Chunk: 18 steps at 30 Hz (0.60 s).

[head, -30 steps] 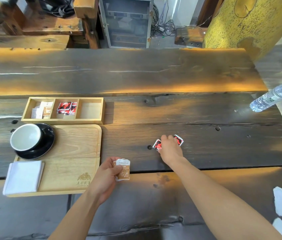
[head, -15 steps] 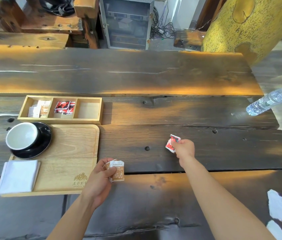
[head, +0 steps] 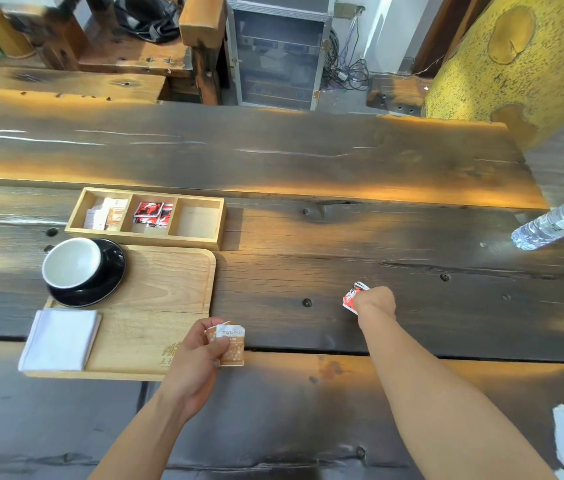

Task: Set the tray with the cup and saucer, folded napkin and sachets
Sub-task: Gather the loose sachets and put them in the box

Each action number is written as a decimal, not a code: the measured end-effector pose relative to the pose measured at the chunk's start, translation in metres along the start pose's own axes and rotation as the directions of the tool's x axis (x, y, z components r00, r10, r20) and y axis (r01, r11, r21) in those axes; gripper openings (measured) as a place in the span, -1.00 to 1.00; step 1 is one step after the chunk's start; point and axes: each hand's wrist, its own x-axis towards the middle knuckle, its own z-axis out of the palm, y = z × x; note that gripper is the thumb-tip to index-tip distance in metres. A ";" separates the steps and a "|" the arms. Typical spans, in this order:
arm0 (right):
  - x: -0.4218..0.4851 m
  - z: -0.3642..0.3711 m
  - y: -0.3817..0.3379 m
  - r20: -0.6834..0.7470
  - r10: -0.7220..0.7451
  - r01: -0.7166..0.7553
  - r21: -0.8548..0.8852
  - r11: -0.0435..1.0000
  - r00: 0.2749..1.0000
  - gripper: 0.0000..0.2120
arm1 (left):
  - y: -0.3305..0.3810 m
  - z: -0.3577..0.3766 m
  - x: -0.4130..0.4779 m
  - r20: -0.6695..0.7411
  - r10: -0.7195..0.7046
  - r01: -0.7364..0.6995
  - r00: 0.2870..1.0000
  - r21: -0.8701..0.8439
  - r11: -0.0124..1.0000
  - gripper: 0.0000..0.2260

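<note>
Napkin (head: 60, 339): white, folded, lying flat on the near-left corner of the wooden tray (head: 166, 282), its near and left edges overhanging slightly.

Cup (head: 72, 263): white inside, upright on the black saucer (head: 114, 271), at the far-left end of the tray. Both look placed.

Sachet box (head: 201, 237): 3 compartments, just beyond the tray's far edge. Left compartment holds pale and brown sachets, middle holds red ones, right looks bare.

Right half of the tray: bare wood, no sachets on it yet.

Left hand (head: 201, 355): fingers curled, pinching the brown sachets (head: 233, 344), at least 2, against the thumb. It sits over the tray's near-right corner.

Right hand (head: 375, 303): fist closed around the red sachets (head: 355, 296), held just above the dark table (head: 308, 161), well apart from the tray. Count unclear, probably 2.

Water bottle (head: 557, 221): lying on its side at the far right, not involved.

Step in hand, as I judge it: sachets gathered, placement pending. Cup, saucer and napkin seem finished, so this is the last item.

Next move calls for carrying both hands over the bare right part of the tray, then loosening each pinch low enough that the light packets settle flat and do not slide off the edge.
</note>
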 end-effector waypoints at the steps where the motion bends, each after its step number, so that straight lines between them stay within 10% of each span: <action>1: 0.000 0.000 -0.001 0.038 0.000 -0.002 0.069 0.998 0.999 -0.57 | 0.000 -0.002 -0.001 -0.007 0.008 -0.008 1.000 0.007 1.000 -0.74; 5: 0.006 -0.001 0.005 0.187 -0.069 0.015 0.273 0.962 0.980 -0.75 | 0.002 -0.013 -0.007 -0.017 0.032 -0.032 0.999 0.003 0.999 -0.74; 8: 0.001 0.004 0.007 -0.011 -0.048 0.048 0.043 0.998 0.999 -0.64 | 0.008 -0.023 -0.010 -0.018 0.049 -0.049 0.999 -0.009 0.999 -0.74; 18: -0.072 0.028 -0.041 0.095 -0.578 0.580 0.004 0.815 0.811 -0.75 | 0.107 -0.097 0.011 -0.007 0.252 -0.252 0.968 0.002 0.968 -0.63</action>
